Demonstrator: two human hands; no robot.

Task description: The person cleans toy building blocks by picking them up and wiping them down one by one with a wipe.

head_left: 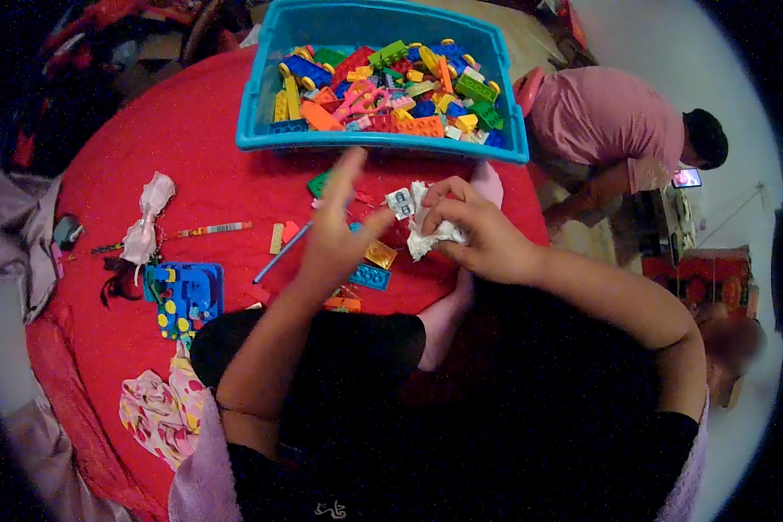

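Our right hand [471,228] pinches crumpled white tissue [422,244]; our left hand [337,230], thumb and fingers apart, nears a white printed block [400,203]

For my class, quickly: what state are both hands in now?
Left hand: open, blurred; contact with white piece unclear.
Right hand: closed on crumpled white wad.

A plain black top [539,409] with short sleeves [252,478] that end above the elbows; a small, pale, squiggly marking [331,510] shows on the dark fabric.
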